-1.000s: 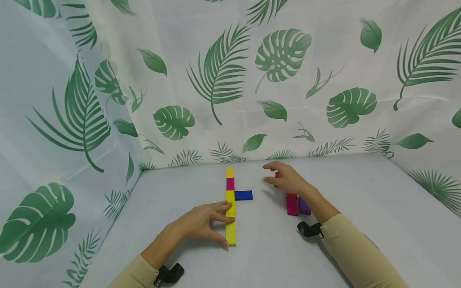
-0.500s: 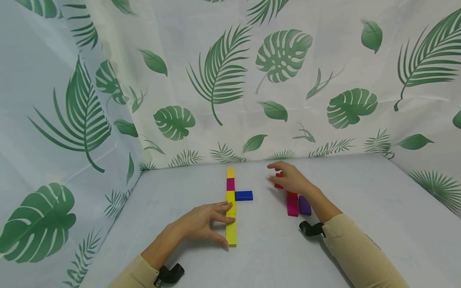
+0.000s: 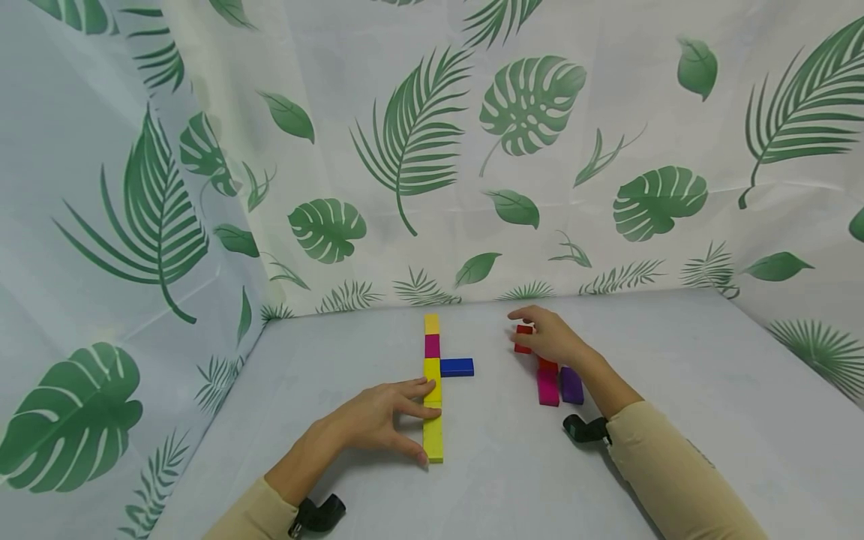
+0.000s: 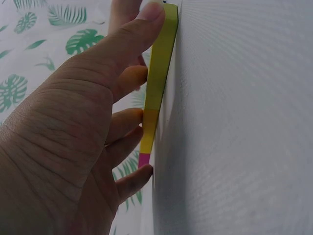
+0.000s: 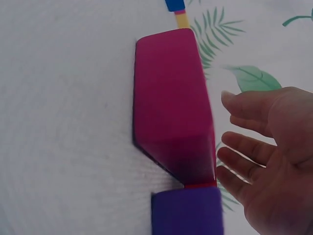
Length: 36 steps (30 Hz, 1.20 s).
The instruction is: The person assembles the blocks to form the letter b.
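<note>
Resting with spread fingers along a straight row of blocks, the left hand [image 3: 378, 412] lays its thumb near the closest end of the near yellow block [image 3: 433, 441]; another fingertip reaches the middle yellow block [image 3: 433, 370]. My left wrist feed shows these fingers apart along the row's side.

Above the tabletop, the right hand [image 3: 553, 337] has its fingers loosely apart. I see a red block [image 3: 523, 330] by its thumb and index finger, partly covered in my head feed; I cannot tell whether they touch it.

Just under that hand, an orange block [image 3: 547, 365] meets the far end of a pink block [image 3: 549, 387], with a purple block [image 3: 572, 385] just beside it. In the row, a magenta block [image 3: 432, 346] and then a far yellow block [image 3: 432, 324] continue away from me. A blue block [image 3: 457, 367] lies crosswise, its end against the middle yellow one.

On the right sleeve [image 3: 675, 472] I spot a small dark mark, too small to read. Beyond the white tabletop [image 3: 493, 480] hangs a sheet [image 3: 587, 202] printed with green leaves.
</note>
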Motion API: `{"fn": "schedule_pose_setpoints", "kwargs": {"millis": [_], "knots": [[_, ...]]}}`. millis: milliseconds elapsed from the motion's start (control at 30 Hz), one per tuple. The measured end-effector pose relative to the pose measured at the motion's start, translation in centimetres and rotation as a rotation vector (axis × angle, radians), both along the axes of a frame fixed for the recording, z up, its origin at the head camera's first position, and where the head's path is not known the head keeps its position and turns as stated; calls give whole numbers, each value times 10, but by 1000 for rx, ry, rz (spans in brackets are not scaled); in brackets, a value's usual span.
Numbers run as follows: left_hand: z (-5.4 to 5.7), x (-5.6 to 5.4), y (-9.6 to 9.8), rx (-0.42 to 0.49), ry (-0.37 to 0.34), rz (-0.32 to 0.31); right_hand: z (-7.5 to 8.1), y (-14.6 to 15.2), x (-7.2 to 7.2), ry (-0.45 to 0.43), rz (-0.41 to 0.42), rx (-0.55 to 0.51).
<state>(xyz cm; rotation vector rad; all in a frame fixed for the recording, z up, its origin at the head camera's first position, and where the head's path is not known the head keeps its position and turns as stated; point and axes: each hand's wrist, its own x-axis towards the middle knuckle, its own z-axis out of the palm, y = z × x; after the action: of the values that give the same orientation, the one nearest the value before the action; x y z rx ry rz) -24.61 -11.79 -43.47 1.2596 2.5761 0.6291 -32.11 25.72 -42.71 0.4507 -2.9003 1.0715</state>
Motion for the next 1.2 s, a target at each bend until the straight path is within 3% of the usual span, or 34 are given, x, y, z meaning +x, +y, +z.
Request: {"fn": "schedule_pose_setpoints", "kwargs": {"millis": [667,1200], "knots": [[-2,-1,0,-5,-8,6,-3,4,-2,-3,5,77],[-3,-1,1,-6,-10,6,-2,-4,-3,-79,72,56]]}}
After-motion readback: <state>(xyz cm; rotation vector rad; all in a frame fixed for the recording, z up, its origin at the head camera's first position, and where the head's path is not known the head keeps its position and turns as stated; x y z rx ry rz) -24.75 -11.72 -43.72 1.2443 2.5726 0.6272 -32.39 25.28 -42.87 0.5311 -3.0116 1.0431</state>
